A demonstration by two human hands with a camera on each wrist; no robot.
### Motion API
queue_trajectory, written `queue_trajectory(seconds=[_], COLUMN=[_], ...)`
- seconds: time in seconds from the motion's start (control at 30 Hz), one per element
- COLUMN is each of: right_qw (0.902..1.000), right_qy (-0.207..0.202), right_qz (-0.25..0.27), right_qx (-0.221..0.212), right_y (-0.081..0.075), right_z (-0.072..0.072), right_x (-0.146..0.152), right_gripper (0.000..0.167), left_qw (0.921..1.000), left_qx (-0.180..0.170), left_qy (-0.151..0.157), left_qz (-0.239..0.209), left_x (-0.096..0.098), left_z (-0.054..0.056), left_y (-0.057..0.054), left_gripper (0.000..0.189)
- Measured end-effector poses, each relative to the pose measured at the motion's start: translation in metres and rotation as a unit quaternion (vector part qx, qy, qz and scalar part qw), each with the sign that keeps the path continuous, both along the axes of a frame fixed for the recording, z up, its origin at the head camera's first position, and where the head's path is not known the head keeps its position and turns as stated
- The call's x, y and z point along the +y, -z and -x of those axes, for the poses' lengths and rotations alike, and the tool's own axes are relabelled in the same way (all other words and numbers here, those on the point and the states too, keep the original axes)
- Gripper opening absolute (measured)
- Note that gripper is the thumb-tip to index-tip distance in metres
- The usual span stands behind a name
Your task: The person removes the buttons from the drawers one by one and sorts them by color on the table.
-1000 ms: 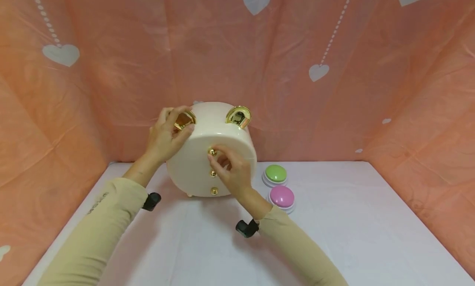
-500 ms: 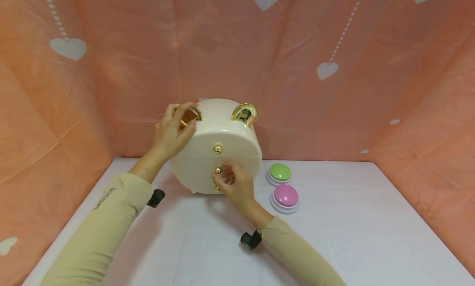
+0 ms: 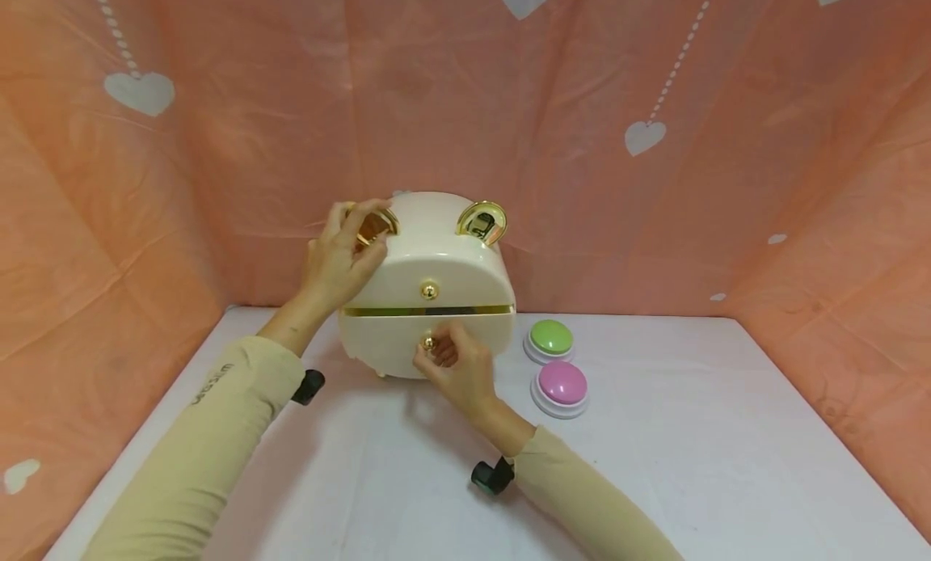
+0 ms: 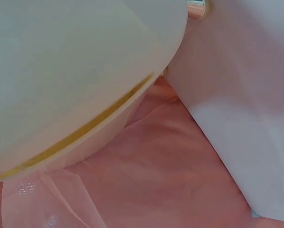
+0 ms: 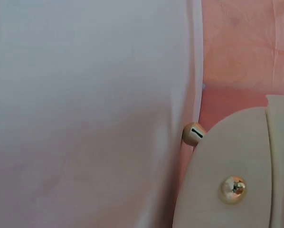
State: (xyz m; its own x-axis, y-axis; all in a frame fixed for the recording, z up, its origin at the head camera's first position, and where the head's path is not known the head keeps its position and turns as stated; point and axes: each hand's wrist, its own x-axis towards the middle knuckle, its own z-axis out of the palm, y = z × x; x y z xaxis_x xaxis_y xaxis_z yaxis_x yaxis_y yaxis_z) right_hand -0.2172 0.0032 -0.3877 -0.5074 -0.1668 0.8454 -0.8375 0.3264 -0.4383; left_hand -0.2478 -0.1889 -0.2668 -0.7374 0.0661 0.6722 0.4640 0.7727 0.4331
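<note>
A glossy cream drawer box [image 3: 427, 225] with two gold ears stands on the table. My left hand [image 3: 338, 258] holds its left ear [image 3: 374, 224] between thumb and fingers. My right hand [image 3: 461, 367] pinches the gold knob [image 3: 429, 343] of the middle drawer [image 3: 378, 343], which sits slightly forward with a dark slot above it. Above it is the top drawer, with its own gold knob [image 3: 430, 290]. In the right wrist view the bottom drawer's knob [image 5: 232, 190] and a gold foot [image 5: 193, 134] show; the drawer above juts out past the bottom one.
Right of the box, a green push button [image 3: 551, 336] and a pink push button [image 3: 563, 382] sit on white bases. A white cloth [image 3: 655, 448] covers the table. Peach fabric [image 3: 567, 181] with white hearts hangs behind and at both sides.
My right hand has gone from the top knob down to the middle one and drawn that drawer partly out, opening a slot. My left hand stays on the ear. The head view shifted slightly.
</note>
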Motion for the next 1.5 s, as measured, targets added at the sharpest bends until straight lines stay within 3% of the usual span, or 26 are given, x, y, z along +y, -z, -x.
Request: queue_trajectory(seconds=[0.17,0.5,0.97,1.3,1.5], right_qw=[0.9996,0.9943,0.9880,0.9853,0.9858], right_qy=[-0.017,-0.054,-0.067,-0.079,-0.091], right_qz=[-0.021,-0.046,-0.069,-0.087,-0.107], right_qx=[0.012,0.080,0.121,0.124,0.091], right_y=[0.002,0.004,0.001,-0.002,-0.015], right_z=[-0.011,-0.028,-0.046,-0.054,-0.057], right_x=[0.006,0.015,0.028,0.033,0.042], right_gripper=[0.022,0.022,0.019,0.020,0.017], left_qw=[1.0000,0.9992,0.9992,0.9997,0.9996], left_qx=[-0.005,-0.037,-0.034,-0.013,-0.018], left_qy=[0.005,0.010,0.014,0.015,0.017], left_qz=[0.006,0.015,0.014,0.013,0.009], left_x=[-0.001,-0.006,-0.007,-0.007,-0.007], left_z=[0.002,0.002,0.002,0.005,0.005], left_y=[0.000,-0.004,-0.003,-0.003,-0.002], left_gripper=[0.041,0.043,0.044,0.043,0.044])
